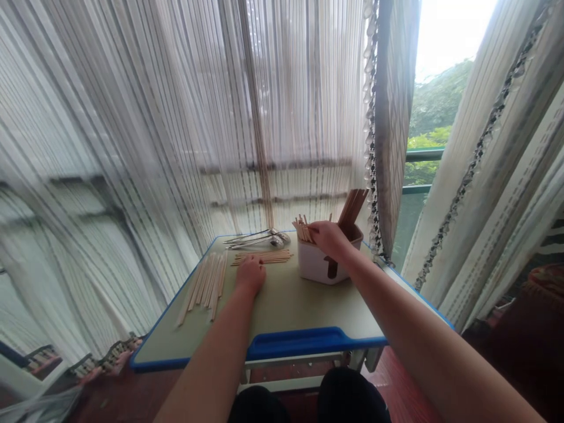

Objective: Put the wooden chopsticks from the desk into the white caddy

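Note:
My right hand [328,239] is over a white holder [318,267] at the table's far right, fingers closed on short wooden sticks [302,229] that stand in it. Dark brown flat sticks [352,207] lean in the holder's far side. My left hand [250,275] rests on the table with its fingers curled, touching the near end of a small pile of thin wooden sticks [264,257]. A row of long pale chopsticks [207,286] lies to the left of that hand.
The small green table [291,305] has a blue rim and a blue tray groove [299,341] at its near edge. Metal spoons [262,239] lie at the far edge. Sheer striped curtains [176,117] hang close behind; a window gap [434,117] opens at right.

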A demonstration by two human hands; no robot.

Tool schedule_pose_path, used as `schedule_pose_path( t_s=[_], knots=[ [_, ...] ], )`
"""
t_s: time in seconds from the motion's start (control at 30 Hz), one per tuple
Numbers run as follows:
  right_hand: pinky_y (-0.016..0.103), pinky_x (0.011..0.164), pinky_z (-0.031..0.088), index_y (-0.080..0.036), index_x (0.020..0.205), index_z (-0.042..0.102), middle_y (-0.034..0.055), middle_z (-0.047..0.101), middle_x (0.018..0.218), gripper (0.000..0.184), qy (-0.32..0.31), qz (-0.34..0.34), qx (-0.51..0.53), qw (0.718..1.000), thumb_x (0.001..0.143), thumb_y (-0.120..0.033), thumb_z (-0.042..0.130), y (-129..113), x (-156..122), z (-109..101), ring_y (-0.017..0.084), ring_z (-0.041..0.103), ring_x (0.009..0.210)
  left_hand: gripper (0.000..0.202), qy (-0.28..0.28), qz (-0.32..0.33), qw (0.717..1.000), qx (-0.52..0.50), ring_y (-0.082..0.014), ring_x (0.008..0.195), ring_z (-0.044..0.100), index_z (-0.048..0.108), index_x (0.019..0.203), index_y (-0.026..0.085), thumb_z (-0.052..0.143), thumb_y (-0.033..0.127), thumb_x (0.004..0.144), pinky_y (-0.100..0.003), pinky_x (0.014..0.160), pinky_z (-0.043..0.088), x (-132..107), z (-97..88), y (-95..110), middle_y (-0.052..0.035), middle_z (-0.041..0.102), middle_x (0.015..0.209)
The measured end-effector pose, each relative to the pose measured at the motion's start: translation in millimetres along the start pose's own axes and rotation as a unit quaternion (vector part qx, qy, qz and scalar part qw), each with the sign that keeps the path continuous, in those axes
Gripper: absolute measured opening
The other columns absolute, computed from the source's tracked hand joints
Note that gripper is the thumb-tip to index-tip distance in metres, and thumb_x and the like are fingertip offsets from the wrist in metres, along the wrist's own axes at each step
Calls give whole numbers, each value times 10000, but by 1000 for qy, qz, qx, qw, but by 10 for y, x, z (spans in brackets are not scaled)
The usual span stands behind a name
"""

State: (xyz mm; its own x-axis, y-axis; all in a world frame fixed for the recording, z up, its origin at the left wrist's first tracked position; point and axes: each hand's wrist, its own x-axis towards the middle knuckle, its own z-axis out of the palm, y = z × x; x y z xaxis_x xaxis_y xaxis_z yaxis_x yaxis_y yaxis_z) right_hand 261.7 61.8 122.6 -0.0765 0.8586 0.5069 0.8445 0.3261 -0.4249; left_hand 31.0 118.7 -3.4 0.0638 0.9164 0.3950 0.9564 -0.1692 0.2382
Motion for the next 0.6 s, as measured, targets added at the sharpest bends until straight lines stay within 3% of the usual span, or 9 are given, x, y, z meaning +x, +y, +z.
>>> schedule_pose_path(
  t_s=[0.27,0.6],
  knots=[
    [244,668,407,-169,874,710,53,700,812,221,66,15,83,994,802,-237,513,63,-11,14,167,611,751,216,9,9,1000,-1,-233,1003,531,635,902,164,471,197,765,-337,907,398,-3,1,-7,-91,610,1013],
    [252,681,426,-181,860,705,43,698,805,210,65,12,80,995,805,-239,511,91,-23,10,167,617,758,223,-12,-11,1000,0,-230,1037,517,628,933,164,469,190,778,-329,935,389,-10,-31,23,-85,598,1062]
  ],
)
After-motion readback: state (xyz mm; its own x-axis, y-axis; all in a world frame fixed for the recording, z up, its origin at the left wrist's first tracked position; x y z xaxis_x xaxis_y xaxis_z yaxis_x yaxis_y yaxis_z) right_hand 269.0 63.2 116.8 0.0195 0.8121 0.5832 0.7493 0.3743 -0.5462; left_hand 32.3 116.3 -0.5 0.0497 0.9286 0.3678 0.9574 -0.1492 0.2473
